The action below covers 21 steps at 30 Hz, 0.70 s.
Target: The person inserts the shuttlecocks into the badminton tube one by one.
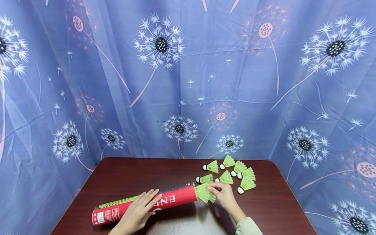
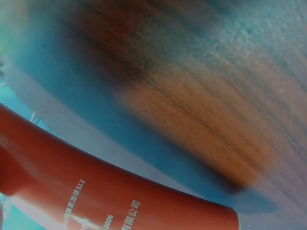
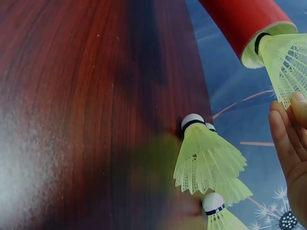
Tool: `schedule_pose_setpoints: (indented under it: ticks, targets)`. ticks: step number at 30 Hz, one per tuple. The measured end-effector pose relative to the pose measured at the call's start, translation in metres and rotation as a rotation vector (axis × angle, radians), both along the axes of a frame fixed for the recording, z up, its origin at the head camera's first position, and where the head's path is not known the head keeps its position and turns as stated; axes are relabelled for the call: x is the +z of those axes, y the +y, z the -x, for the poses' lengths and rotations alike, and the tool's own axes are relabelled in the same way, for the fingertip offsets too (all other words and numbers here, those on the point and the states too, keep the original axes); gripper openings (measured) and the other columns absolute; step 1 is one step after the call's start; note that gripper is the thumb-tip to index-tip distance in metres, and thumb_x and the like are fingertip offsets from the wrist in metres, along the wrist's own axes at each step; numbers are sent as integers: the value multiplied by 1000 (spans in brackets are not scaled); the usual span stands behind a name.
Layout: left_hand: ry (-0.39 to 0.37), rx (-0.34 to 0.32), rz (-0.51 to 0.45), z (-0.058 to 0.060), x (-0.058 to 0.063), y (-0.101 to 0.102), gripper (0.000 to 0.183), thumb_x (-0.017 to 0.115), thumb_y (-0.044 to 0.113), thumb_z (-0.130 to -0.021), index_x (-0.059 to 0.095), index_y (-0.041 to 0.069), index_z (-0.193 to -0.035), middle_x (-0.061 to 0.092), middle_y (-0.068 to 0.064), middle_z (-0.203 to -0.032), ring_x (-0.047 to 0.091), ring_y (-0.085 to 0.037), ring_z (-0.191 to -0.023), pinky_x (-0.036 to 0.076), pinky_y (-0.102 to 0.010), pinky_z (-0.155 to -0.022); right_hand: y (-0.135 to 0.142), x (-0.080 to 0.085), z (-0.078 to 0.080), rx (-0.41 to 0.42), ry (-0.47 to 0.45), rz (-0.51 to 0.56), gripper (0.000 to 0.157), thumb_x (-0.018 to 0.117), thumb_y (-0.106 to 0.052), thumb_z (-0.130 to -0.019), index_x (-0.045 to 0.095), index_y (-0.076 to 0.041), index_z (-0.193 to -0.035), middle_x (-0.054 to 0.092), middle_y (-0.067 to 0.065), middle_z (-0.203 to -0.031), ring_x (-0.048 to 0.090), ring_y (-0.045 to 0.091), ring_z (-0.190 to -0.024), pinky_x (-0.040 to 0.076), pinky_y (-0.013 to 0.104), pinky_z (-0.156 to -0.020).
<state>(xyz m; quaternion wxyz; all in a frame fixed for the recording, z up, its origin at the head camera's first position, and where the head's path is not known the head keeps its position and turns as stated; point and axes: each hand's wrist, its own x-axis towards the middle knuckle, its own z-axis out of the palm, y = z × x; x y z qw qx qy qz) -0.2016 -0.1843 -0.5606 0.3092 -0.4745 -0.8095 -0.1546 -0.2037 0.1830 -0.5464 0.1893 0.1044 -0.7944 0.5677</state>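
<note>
A red cardboard shuttlecock tube (image 1: 176, 199) lies slanted across the front of the table, its mouth facing right. My left hand (image 1: 139, 210) grips it around the middle, fingers over the top and thumb on the near side. At the mouth, my right hand (image 1: 223, 195) pinches the skirt edge of a yellow-green shuttlecock (image 1: 205, 192) between thumb and fingers. In the right wrist view, that shuttlecock's (image 3: 285, 60) head is inside the tube's rim and its skirt sticks out. The left wrist view shows the tube's printed red side (image 2: 96, 177).
Several loose yellow-green shuttlecocks (image 1: 246, 184) with white heads lie on the dark brown table (image 1: 132, 173), behind and to the right of the right hand. A blue dandelion-print curtain (image 1: 188, 81) hangs behind the table and along both sides.
</note>
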Motion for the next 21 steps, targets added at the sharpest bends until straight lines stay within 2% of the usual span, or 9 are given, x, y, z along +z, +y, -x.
schedule_pose_setpoints:
  ticks: [7,10,15,18,21]
  targets:
    - [-6,-16,0,1,1,1,50,43,36,-101,50,6,-140,45,-12,-146,50,-33,-127,25,-33,-115,-7,0,0,36,9,12,8,77,-1,-77,75,3,-83,72,13,-75,60,2,-61,54,25,-54]
    - [-16,-17,10,0,1,2,50,44,36,-101,49,6,-140,45,-12,-146,47,-30,-130,23,-32,-115,-10,0,0,26,15,-9,7,78,-1,-76,75,2,-82,72,12,-76,60,1,-63,53,22,-54]
    - [-36,-16,23,0,2,2,51,42,38,-101,48,6,-141,44,-12,-146,44,-28,-133,19,-31,-117,-13,1,1,-10,-28,-12,7,80,-3,-74,77,-6,-80,73,5,-75,60,0,-64,50,18,-55]
    - [-26,-14,21,0,2,4,51,38,38,-102,49,6,-141,45,-12,-146,45,-29,-132,20,-31,-116,-15,1,2,-41,-47,-4,10,81,-2,-72,76,-9,-78,72,2,-72,59,0,-61,49,18,-53]
    - [-23,-19,12,0,2,4,51,37,38,-102,49,6,-140,45,-12,-146,46,-30,-131,22,-32,-116,-16,0,3,-66,-24,-19,12,82,-1,-70,76,-10,-75,72,0,-70,60,1,-60,49,18,-53]
